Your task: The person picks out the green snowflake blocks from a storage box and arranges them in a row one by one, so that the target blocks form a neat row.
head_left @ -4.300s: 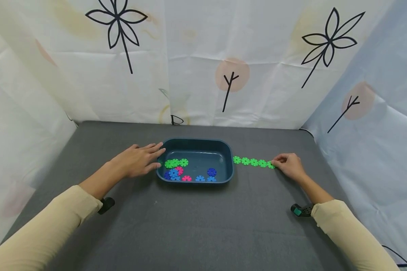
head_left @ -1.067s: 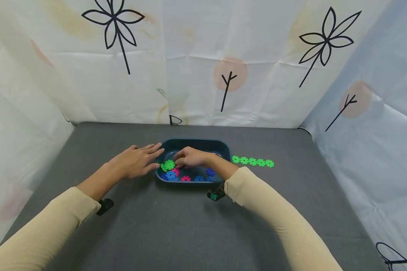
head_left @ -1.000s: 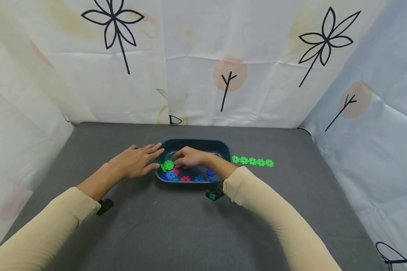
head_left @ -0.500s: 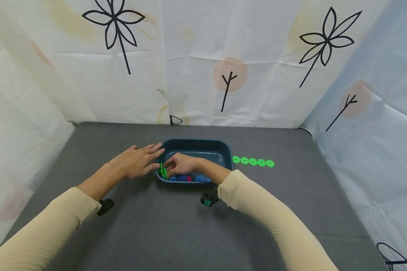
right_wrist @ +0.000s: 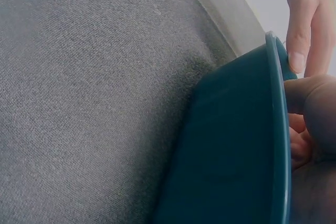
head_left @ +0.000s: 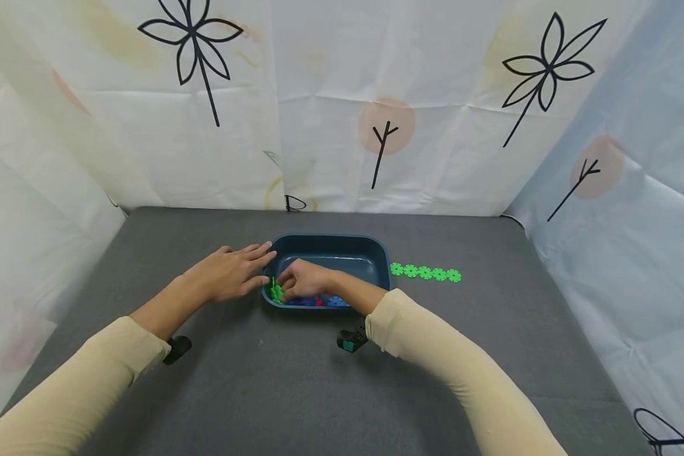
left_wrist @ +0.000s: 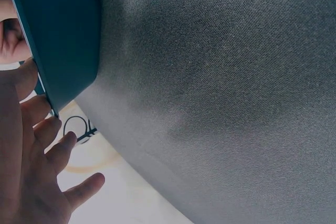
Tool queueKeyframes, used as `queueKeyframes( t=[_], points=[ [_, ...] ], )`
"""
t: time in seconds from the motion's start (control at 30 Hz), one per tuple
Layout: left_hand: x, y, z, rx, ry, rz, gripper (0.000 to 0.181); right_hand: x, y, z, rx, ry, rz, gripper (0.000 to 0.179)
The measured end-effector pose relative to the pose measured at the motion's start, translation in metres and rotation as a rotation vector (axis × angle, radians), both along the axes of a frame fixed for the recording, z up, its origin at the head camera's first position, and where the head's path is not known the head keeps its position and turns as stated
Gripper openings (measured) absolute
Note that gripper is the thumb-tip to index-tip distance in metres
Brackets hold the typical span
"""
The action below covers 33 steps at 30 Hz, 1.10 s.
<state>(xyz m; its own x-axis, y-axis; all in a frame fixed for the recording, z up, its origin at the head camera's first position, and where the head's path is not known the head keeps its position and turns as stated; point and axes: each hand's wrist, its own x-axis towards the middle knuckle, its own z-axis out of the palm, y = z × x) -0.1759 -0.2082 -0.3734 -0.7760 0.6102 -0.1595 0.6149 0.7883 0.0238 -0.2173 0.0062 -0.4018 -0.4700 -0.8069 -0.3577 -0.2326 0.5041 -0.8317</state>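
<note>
My left hand (head_left: 228, 271) rests with spread, straight fingers on the left rim of the blue tray (head_left: 342, 238); its fingertips touch the rim in the left wrist view. My right hand (head_left: 304, 278) reaches into the tray's left end with bent fingers. Close to its fingertips, several green flower-shaped plastic discs (head_left: 276, 292) lean against the left wall. Whether the fingers pinch one is hidden, since the tray wall blocks the fingertips in the right wrist view. Blue discs (head_left: 335, 301) and a pink disc (head_left: 318, 301) lie along the near wall, partly covered by the right hand and forearm.
A straight row of several green flower-shaped discs (head_left: 425, 273) lies on the grey cloth-covered table (head_left: 296, 380), right of the tray. White printed curtains (head_left: 325, 145) enclose the back and sides. Each wrist wears a dark device.
My right hand has left the far end of the green row and gone into the tray, then shifted left and nearer. The green discs there now lean against the left wall. My left hand stays put.
</note>
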Motion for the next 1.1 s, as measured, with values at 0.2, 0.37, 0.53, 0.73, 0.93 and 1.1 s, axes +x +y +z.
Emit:
queueKeyframes(
  t=[0.2,0.37,0.53,0.73,0.93,1.1],
  points=[
    [-0.001,0.001,0.000,-0.001,-0.007,0.003,0.060,-0.002,0.003,0.002,0.011,-0.006,-0.024,0.041],
    [-0.001,0.001,0.000,-0.003,-0.006,0.000,0.061,-0.002,0.008,0.005,0.025,-0.014,-0.048,0.038],
    [-0.001,0.001,0.001,0.002,-0.015,0.002,0.061,-0.003,0.019,0.011,0.030,-0.036,-0.054,0.039],
    [-0.001,0.002,0.002,-0.008,-0.017,0.016,0.061,-0.007,0.042,0.022,0.011,-0.021,-0.060,0.039],
    [0.000,0.004,0.001,-0.016,-0.006,0.025,0.061,-0.010,0.077,0.036,-0.026,0.025,-0.107,0.041],
    [0.001,0.004,0.001,-0.015,0.004,0.019,0.061,-0.012,0.110,0.046,-0.057,0.033,-0.197,0.040]
  ],
)
